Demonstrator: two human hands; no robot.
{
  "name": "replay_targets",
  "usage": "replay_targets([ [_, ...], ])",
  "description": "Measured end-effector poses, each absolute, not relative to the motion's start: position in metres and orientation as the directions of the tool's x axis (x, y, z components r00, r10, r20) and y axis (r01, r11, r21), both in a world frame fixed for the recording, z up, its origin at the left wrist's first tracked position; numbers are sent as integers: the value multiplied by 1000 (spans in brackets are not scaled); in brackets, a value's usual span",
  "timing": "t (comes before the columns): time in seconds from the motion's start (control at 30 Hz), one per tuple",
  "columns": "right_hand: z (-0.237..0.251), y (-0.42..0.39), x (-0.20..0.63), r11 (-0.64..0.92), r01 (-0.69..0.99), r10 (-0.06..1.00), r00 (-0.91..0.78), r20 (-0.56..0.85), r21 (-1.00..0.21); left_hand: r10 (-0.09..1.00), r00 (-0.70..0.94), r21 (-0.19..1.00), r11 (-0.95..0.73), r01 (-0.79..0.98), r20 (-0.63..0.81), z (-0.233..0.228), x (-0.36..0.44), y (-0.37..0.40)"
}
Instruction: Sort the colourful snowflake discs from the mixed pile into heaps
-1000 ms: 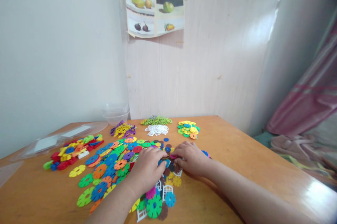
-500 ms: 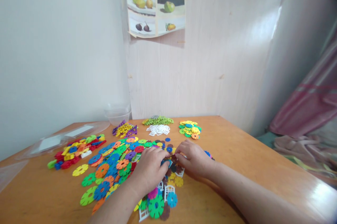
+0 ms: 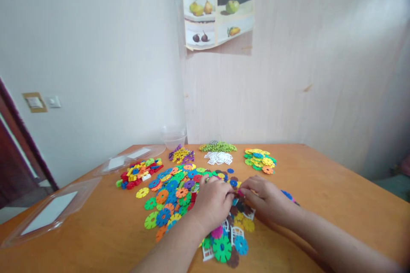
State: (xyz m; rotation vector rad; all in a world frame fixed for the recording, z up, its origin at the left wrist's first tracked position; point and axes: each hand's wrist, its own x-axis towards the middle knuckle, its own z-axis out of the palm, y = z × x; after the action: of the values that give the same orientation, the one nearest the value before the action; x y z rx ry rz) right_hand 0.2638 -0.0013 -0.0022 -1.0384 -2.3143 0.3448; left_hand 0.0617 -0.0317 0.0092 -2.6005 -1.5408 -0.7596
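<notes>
My left hand point(image 3: 214, 198) is over the right part of a mixed pile of notched plastic discs point(image 3: 172, 185), its fingers curled and pressed together. Whatever it grips is mostly hidden by the fingers. Close by on the right, my right hand point(image 3: 267, 198) pinches a small pink disc point(image 3: 240, 193) between thumb and fingers. The fingertips of both hands nearly meet there. Below them lie a large green disc point(image 3: 222, 249), a blue disc point(image 3: 241, 245), yellow discs point(image 3: 248, 224) and a white window-like frame point(image 3: 237, 234).
Coloured building blocks point(image 3: 136, 174) sit to the left. Behind are purple and yellow pieces point(image 3: 181, 154), green pieces point(image 3: 221, 147), white frames point(image 3: 218, 158) and a disc heap point(image 3: 260, 160). A clear tub point(image 3: 174, 137) stands against the wall; clear lids point(image 3: 53, 211) lie on the left.
My view has turned left, so everything appears farther right and another lid shows. Both hands stay close together over the pile. A pink disc now shows at the right fingertips.
</notes>
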Motion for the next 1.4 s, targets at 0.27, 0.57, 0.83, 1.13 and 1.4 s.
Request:
replay_targets([
  [0.27, -2, 15, 284, 454, 643, 891, -347, 294, -617, 827, 331, 217, -463, 859, 455, 8, 56, -26],
  [0.57, 19, 25, 328, 177, 691, 977, -207, 42, -701, 824, 291, 225, -440, 869, 486, 11, 45, -16],
  [0.83, 17, 32, 350, 139, 737, 966, -247, -72, -661, 818, 287, 220, -440, 871, 499, 15, 40, -13],
  [1.13, 9, 13, 327, 375, 831, 927, -326, 187, -410, 811, 241, 241, -419, 876, 532, 17, 24, 0],
  [1.4, -21, -28, 314, 405, 881, 903, -344, 256, -246, 785, 210, 274, -433, 859, 583, 20, 16, 6],
])
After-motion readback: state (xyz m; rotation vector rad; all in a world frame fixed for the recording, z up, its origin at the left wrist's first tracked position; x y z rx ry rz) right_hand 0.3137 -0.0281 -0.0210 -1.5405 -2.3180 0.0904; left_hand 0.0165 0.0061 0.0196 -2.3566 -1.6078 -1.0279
